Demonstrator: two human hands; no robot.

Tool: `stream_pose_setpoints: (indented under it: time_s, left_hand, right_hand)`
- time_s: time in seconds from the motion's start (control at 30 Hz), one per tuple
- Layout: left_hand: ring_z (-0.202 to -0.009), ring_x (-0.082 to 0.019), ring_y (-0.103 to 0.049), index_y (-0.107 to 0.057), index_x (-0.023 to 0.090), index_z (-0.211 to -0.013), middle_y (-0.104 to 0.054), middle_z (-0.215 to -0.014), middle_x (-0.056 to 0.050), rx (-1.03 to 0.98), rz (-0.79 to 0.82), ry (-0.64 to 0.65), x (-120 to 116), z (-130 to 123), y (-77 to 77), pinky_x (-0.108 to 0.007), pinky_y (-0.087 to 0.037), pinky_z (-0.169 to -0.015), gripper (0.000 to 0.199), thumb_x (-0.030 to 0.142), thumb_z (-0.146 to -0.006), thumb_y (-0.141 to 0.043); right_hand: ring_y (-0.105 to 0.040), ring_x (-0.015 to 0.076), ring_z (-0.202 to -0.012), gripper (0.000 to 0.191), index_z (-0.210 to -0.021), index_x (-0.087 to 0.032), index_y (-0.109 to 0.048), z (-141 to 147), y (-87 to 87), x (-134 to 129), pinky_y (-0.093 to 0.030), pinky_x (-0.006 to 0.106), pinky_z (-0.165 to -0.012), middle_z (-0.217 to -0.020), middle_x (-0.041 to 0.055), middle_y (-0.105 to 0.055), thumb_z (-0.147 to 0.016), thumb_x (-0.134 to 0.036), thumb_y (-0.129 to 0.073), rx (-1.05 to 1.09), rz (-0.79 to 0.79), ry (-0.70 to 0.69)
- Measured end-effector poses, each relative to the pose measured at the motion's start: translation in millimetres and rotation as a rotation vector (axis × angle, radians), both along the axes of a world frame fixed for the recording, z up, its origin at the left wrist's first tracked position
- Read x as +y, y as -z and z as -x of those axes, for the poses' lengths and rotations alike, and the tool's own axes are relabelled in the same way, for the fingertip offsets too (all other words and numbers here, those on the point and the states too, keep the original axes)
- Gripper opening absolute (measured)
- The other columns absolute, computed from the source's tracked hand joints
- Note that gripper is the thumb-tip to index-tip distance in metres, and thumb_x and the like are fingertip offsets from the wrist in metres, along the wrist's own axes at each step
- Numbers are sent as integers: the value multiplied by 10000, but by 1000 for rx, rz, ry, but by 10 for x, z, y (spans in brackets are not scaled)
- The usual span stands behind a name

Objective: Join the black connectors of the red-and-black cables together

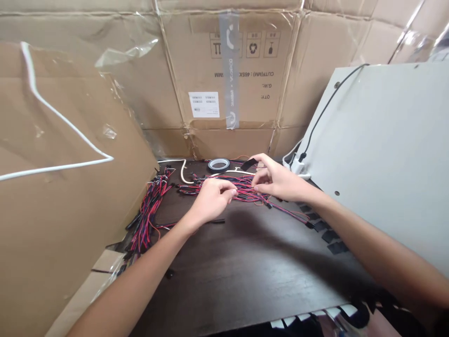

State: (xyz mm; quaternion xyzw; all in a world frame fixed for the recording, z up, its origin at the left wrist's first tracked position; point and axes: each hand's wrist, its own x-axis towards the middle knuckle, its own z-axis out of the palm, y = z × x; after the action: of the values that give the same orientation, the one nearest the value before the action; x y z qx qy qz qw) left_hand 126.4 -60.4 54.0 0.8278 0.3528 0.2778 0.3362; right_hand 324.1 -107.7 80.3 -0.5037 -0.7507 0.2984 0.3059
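A bundle of red and dark wires (189, 189) with black connectors lies across the back of the dark table. Over its middle is my left hand (213, 199), thumb and fingertips pinched together; what they hold is too small to make out. Just to the right, my right hand (275, 180) has thumb and finger closed at the red wires, and a strip of black tape (249, 164) hangs from its upper finger. Behind the bundle sits a roll of black tape (218, 164). One wire pair reaches right to a black connector (310, 225).
Another wire heap (151, 210) lies at the left, beside a cardboard panel (70, 178). Black tape pieces (329, 235) line the right edge of the dark table (224, 276), near a pale panel (379, 154). A white plug (297, 164) and cables stand at the back right.
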Motion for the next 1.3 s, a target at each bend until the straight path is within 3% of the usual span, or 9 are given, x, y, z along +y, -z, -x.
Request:
stream_pose_setpoints:
  time_s: [0.17, 0.3, 0.47, 0.6, 0.77, 0.9, 1.1, 1.3]
  left_hand:
    - [-480, -79, -379, -608, 111, -610, -462, -488, 27, -94, 160, -121, -1, 299, 32, -199, -290, -485, 158, 197, -717, -530]
    - [-493, -74, -363, -612, 108, -602, -460, -503, 27, -115, 126, -158, -29, 535, 117, -200, -287, -504, 196, 222, -731, -518]
    - [-549, -90, -424, -631, 100, -631, -538, -565, 0, -212, 112, -211, -34, 719, 229, -211, -333, -558, 207, 240, -741, -525]
    - [-567, -98, -447, -648, 100, -660, -575, -601, -20, -287, 69, -261, -27, 785, 308, -217, -336, -557, 222, 262, -760, -534]
    - [-558, -89, -477, -636, 111, -763, -599, -644, -18, -412, 225, -256, -6, 798, 326, -203, -366, -545, 175, 277, -729, -590]
    - [-549, -79, -472, -616, 111, -710, -592, -634, -17, -420, 254, -234, 3, 799, 306, -195, -366, -529, 172, 282, -717, -605]
    - [-521, -61, -450, -610, 115, -670, -576, -599, 2, -438, 288, -224, 3, 797, 309, -189, -359, -519, 132, 240, -710, -613]
    - [-529, -71, -469, -624, 118, -667, -591, -605, -9, -423, 310, -246, 21, 787, 328, -197, -353, -513, 114, 231, -673, -625]
  right_hand:
    - [-599, 130, -759, 634, -1320, -159, -293, 381, -61, 238, -431, 244, -707, -836, 17, -673, -739, -133, -544, -152, -93, -171]
    - [-586, 114, -652, 606, -1333, -137, -295, 727, 21, 367, -427, 216, -621, -754, 18, -658, -760, -108, -490, -103, -33, -313]
    - [-522, 84, -532, 650, -1351, -137, -283, 956, 66, 508, -376, 188, -525, -687, 1, -630, -723, -34, -414, -121, 16, -373]
    - [-520, 85, -560, 685, -1368, -139, -251, 1016, 68, 560, -372, 188, -539, -671, -10, -623, -708, -20, -390, -100, 57, -409]
    - [-484, 87, -528, 656, -1368, -140, -256, 1025, 98, 571, -368, 204, -522, -631, -24, -580, -735, -55, -407, -10, 72, -378]
    - [-483, 95, -524, 672, -1383, -136, -235, 992, 136, 578, -389, 220, -543, -584, -44, -533, -739, -44, -402, 9, 47, -397]
    - [-448, 94, -509, 700, -1402, -149, -207, 955, 173, 606, -369, 226, -551, -586, -53, -539, -738, -39, -397, -55, -56, -437]
    - [-487, 117, -588, 750, -1450, -181, -158, 929, 179, 625, -381, 265, -667, -634, -44, -564, -749, -38, -379, -202, -188, -536]
